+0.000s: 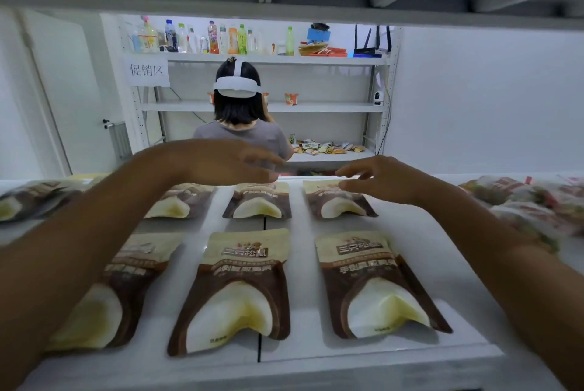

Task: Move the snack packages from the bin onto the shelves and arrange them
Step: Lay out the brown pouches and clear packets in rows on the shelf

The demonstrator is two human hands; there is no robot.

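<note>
Six matching snack pouches lie flat on the white shelf (303,264) in two rows of three, each cream at the top with dark printed lettering and brown below, around a pale, curved shape that looks like a nut. The front row has the front left pouch (104,289), partly hidden under the left forearm, the front middle pouch (234,292) and the front right pouch (376,286), set apart with bare shelf between them. Behind them lie the back left pouch (177,204), the back middle pouch (257,202) and the back right pouch (338,204). A seventh pouch (25,201) of the same kind lies at the far left edge, blurred. On the right end of the shelf sits a loose heap of clear and red packets (531,204). Beyond, another person (240,125) faces a metal rack holding bottles (221,39) on top, a cup (291,98) in the middle and small packets (325,147) lower down, beside a paper sign (147,70). The left hand (227,163) reaches over the back row with fingers stretched out, holding nothing. The right hand (379,182) hangs loosely spread above the back right pouch's top edge, empty; whether its thumb touches the pouch I cannot tell.
</note>
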